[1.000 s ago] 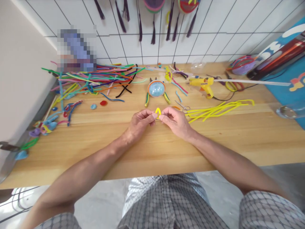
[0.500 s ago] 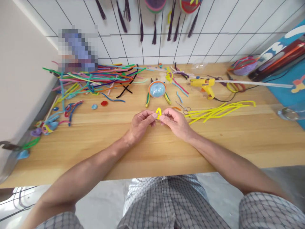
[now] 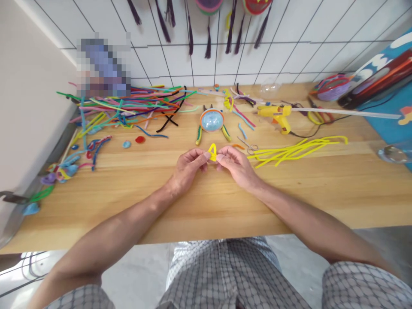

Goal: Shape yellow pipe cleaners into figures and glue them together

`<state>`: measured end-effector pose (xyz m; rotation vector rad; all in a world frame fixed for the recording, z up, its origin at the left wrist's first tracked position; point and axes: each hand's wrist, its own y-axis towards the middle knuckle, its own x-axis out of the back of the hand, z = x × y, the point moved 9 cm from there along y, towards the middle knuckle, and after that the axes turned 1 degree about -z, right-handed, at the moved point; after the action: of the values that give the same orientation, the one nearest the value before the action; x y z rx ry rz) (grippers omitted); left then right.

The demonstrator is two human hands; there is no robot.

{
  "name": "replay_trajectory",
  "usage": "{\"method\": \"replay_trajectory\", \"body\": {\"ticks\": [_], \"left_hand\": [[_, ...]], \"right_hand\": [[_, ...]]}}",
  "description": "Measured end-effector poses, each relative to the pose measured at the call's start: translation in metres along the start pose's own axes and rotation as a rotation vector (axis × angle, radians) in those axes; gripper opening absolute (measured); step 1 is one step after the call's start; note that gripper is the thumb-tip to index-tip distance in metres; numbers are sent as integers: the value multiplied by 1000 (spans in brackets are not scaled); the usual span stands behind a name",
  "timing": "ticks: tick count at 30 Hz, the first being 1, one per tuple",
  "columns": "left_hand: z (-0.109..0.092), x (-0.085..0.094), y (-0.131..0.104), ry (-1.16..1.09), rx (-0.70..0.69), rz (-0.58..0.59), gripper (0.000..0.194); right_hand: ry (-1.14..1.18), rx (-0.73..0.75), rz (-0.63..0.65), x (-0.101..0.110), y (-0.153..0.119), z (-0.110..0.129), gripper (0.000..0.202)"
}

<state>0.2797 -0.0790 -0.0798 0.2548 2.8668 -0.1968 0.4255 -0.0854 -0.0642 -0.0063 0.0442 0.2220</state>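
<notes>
A small bent yellow pipe cleaner forms a pointed loop between my hands, above the wooden table. My left hand pinches its left side between thumb and fingers. On the right side, the thumb and fingertips of my right hand close on the same piece. Just beyond the hands lie pliers with green and yellow handles, partly covered by a clear blue oval piece with an orange rim. Small scissors and several long yellow pipe cleaners lie to the right.
A pile of coloured pipe cleaners spreads across the back left. At the back right are a yellow glue gun, with its cord, and a colourful wrapped ball. A red cap lies left of the pliers. Dark tassels hang by the tiled wall.
My left hand and the yellow loop have shifted slightly left, and the gap between the hands is a little wider. My right hand has barely moved.
</notes>
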Motion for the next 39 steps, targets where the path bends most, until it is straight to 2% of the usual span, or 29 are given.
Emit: {"method": "replay_trajectory", "body": {"ticks": [9, 17, 22, 26, 32, 39], "left_hand": [[2, -2, 1, -15, 7, 23, 46], [-3, 2, -1, 127, -45, -28, 33], [-8, 4, -5, 205, -73, -69, 32], [-5, 7, -6, 218, -55, -66, 36], [6, 7, -3, 83, 24, -40, 38], [3, 4, -2, 44, 14, -47, 39]], "right_hand": [[-27, -5, -42, 1, 0, -6, 36], [-239, 153, -48, -4, -6, 10, 22], [-297, 196, -68, -6, -9, 13, 19], [-306, 188, -61, -8, -9, 12, 17], [-230, 115, -37, -9, -11, 10, 21], [-205, 47, -7, -11, -10, -3, 20]]}}
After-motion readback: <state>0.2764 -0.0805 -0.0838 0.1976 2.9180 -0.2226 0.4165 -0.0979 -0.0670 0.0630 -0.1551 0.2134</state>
